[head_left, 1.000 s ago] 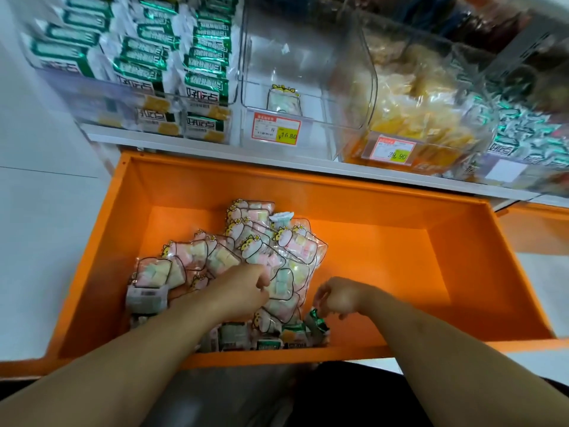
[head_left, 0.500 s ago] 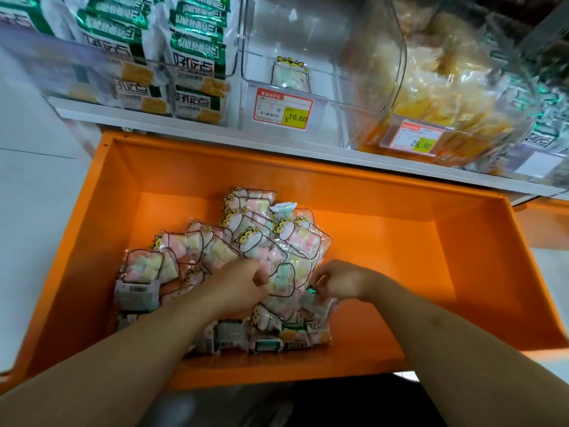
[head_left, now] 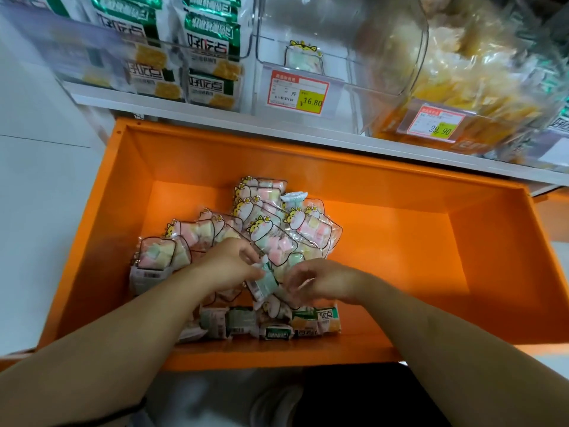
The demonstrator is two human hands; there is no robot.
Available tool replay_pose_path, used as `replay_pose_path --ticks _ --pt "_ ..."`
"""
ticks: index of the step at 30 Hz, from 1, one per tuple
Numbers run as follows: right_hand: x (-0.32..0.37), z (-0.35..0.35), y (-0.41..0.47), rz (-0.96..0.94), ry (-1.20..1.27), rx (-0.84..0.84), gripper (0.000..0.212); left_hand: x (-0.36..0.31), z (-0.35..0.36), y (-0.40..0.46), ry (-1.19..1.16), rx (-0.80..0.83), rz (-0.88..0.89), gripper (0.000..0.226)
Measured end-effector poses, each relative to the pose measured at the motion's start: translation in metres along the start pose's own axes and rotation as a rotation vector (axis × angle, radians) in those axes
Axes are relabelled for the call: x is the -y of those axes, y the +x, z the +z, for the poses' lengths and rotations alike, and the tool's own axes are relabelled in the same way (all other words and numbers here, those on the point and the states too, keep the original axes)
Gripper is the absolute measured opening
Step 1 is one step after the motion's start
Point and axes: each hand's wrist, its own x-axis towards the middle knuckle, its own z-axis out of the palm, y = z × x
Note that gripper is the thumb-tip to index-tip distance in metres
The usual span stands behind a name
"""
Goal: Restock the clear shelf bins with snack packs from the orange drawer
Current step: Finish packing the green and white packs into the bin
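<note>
Snack packs: clear pouches of pastel cubes, heaped left of centre in the orange drawer. Small green pack: pinched by the left hand over the heap. Right hand: fingers loosely curled, touching that pack's edge; grip uncertain. Clear shelf bin above: one pouch inside, price tag in front.

The green packs are cut off at the top edge. The yellow snack bin looks blurry.
</note>
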Motion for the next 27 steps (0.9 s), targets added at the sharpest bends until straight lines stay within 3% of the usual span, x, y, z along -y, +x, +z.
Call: replay_pose_path --ticks 3,7,13,18,20,25,27 --pt "-0.013 0.003 0.006 0.097 -0.268 0.041 0.032 0.005 -0.003 0.007 -0.026 -0.043 -0.019 0.028" --pt "-0.025 0.01 0.016 0.141 -0.555 0.085 0.048 0.011 -0.002 0.015 -0.07 -0.042 -0.028 0.027" --pt "-0.022 0.013 0.018 0.109 -0.611 0.075 0.051 0.01 0.001 0.017 -0.051 -0.03 -0.015 0.027" --pt "-0.004 -0.002 -0.004 0.087 -0.361 0.061 0.05 0.004 -0.005 0.007 -0.12 0.017 -0.016 0.047" --pt "0.009 -0.013 -0.017 0.062 -0.241 0.003 0.042 0.001 -0.009 0.002 -0.13 -0.001 -0.031 0.031" --pt "0.06 -0.038 -0.055 -0.036 -0.008 -0.183 0.033 -0.028 -0.031 -0.025 -0.235 -0.047 -0.037 0.046" --pt "0.086 -0.043 -0.078 -0.103 0.077 -0.231 0.033 -0.048 -0.045 -0.043 -0.275 -0.075 0.002 0.038"
